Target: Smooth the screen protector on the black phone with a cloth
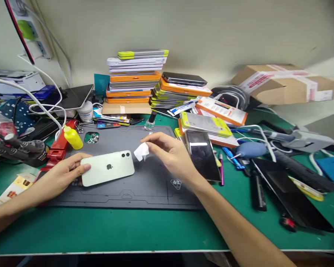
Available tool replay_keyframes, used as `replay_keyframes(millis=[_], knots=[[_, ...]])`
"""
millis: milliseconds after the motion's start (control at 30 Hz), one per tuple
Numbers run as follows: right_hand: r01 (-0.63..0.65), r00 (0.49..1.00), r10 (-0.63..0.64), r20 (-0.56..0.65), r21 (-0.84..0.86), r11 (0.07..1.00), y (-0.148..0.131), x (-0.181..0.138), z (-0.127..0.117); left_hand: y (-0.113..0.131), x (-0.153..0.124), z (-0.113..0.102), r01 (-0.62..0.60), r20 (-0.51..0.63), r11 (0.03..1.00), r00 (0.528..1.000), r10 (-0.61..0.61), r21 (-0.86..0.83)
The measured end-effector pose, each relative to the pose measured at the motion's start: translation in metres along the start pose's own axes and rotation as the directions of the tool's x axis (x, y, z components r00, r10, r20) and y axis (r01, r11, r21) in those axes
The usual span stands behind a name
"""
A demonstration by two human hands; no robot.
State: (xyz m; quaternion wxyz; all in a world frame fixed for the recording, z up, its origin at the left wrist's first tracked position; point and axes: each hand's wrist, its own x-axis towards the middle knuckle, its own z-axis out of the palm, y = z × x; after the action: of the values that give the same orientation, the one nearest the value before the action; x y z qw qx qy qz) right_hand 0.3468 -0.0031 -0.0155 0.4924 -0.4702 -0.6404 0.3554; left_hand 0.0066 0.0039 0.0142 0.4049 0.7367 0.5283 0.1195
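Note:
A pale mint smartphone [107,168], its back with logo and twin camera facing up, is gripped at its left end by my left hand [71,168]. Thumb on top, the fingers go underneath and are partly hidden. My right hand [169,150] pinches a small white tissue [141,151] between thumb and fingertips, just right of the phone's camera end and apart from it. Both hands are over a dark grey work mat [153,189]. A glass bottle with a black cap [149,123] stands at the mat's far edge.
A yellow squeeze bottle [73,138] and a screwdriver holder [30,152] stand to the left. Stacked flat boxes [133,87] rise at the back. On the right lie a black phone [202,154], a blue air blower [250,150] and a dark panel [292,194].

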Motion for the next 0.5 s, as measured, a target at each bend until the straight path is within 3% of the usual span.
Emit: replay_keyframes(millis=[200, 333, 500], knots=[[0.124, 0.992, -0.127, -0.005, -0.190, 0.974, 0.002, -0.003, 0.011, -0.007, 0.001, 0.002, 0.053, 0.072, 0.997, 0.996, -0.049, -0.054], [0.111, 0.994, -0.106, 0.035, -0.192, 0.975, 0.007, -0.006, 0.019, -0.008, 0.000, 0.003, 0.046, 0.129, 0.991, 0.991, -0.030, -0.124], [0.070, 0.996, -0.056, 0.072, -0.207, 0.976, 0.007, -0.009, 0.028, -0.005, 0.000, 0.004, 0.018, 0.101, 0.999, 0.995, -0.013, -0.048]])
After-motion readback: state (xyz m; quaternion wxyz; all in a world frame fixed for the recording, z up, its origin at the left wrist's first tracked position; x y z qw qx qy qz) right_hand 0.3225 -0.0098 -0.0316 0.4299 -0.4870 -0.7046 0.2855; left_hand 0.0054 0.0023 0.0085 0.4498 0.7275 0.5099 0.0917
